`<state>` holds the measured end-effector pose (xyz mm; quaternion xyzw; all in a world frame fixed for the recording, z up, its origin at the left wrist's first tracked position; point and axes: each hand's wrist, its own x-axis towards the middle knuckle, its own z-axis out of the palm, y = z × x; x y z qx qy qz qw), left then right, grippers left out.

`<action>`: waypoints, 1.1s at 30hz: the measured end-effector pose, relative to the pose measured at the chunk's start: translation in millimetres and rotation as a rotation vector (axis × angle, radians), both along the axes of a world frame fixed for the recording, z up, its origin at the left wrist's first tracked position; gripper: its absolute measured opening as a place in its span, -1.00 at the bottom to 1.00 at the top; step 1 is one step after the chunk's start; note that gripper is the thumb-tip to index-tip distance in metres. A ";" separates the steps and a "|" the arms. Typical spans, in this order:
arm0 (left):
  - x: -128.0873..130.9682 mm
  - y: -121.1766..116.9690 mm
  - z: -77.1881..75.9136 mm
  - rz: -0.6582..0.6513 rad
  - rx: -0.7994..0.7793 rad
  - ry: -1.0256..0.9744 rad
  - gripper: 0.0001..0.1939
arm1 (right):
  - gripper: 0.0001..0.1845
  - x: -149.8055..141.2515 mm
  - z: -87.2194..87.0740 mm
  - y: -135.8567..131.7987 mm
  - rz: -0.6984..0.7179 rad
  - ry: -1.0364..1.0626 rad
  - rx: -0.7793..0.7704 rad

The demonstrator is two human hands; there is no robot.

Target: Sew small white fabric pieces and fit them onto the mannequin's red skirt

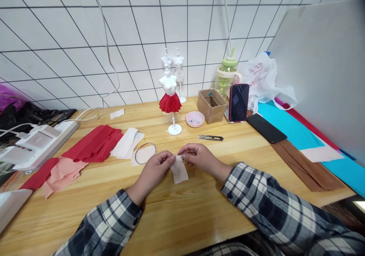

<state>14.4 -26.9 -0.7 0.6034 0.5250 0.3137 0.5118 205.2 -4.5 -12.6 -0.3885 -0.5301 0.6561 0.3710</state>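
Observation:
Between my two hands hangs a small piece of pale cream crepe paper [179, 171], its top edge gathered. My left hand [155, 169] pinches its upper left corner between thumb and forefinger. At the upper right corner, my right hand [198, 156] is closed with thumb and fingertips on the same edge. Just left of my left hand lies a ring of thin wire [136, 155] on another pale paper piece [146, 155]. Beyond my hands stands a small white mannequin [169, 84] wearing a pleated red paper skirt [170, 103]. Black thread snips [211, 138] lie beyond my right hand.
Red crepe paper [94, 144] and white strips [125, 144] lie left. Behind are a pink bowl of beads [195, 119], a cardboard box [212, 106], a propped phone [238, 103] and a green-lidded bottle [228, 73]. A black phone [266, 128] and brown paper [308, 166] lie right.

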 end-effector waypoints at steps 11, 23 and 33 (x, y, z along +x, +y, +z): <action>1.7 -4.4 1.4 0.031 0.080 0.050 -0.70 | -0.76 0.7 8.9 -1.6 0.007 -0.112 -0.037; -3.8 -2.8 -2.8 0.076 0.221 0.272 -0.72 | -0.70 4.6 1.5 0.8 -0.026 -0.231 0.111; -2.2 -1.9 -3.9 0.116 0.306 0.272 -0.67 | -0.87 9.4 5.6 4.0 -0.201 -0.442 0.372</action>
